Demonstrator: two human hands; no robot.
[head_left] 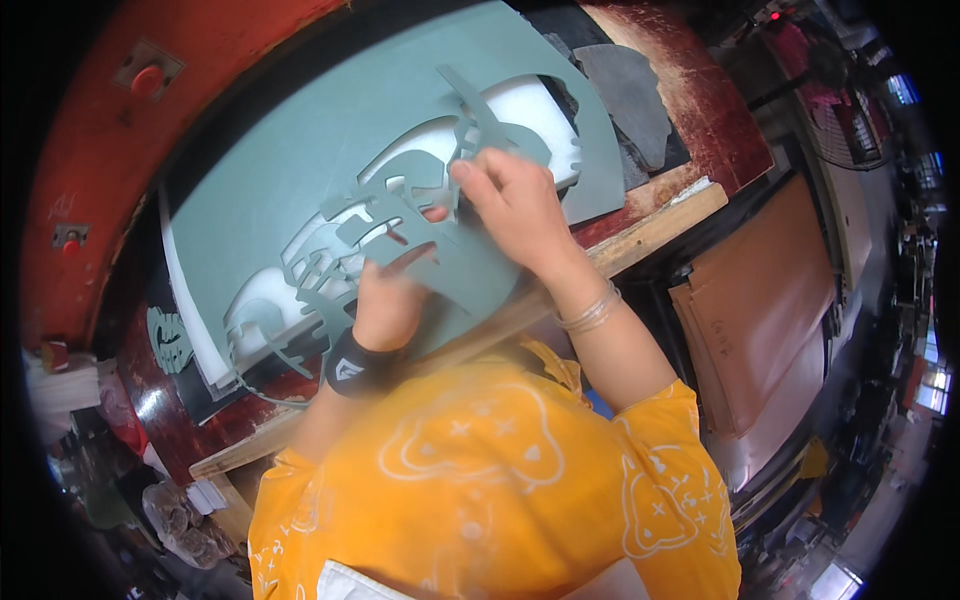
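A large grey-green sheet (300,130) with many cut-out shapes lies in front of me, with a white sheet (532,108) showing through its openings. My right hand (518,205) is closed, thumb and fingers pinched on the cut edge of the green sheet near its middle. At the near edge, my left hand (388,310), with a black wristband, is among the cut strips. Its fingers are partly hidden and blurred, and skin shows through the cut-outs, so I cannot make out its grip. A loose-looking green strip (470,100) sticks up beyond my right hand.
A red machine panel (90,130) with red buttons stands at the left. A wooden rail (655,232) runs along the near table edge. Dark grey scraps (625,100) lie at the far right, a small green cut piece (168,340) at the left. Brown sheets (760,300) are stacked right.
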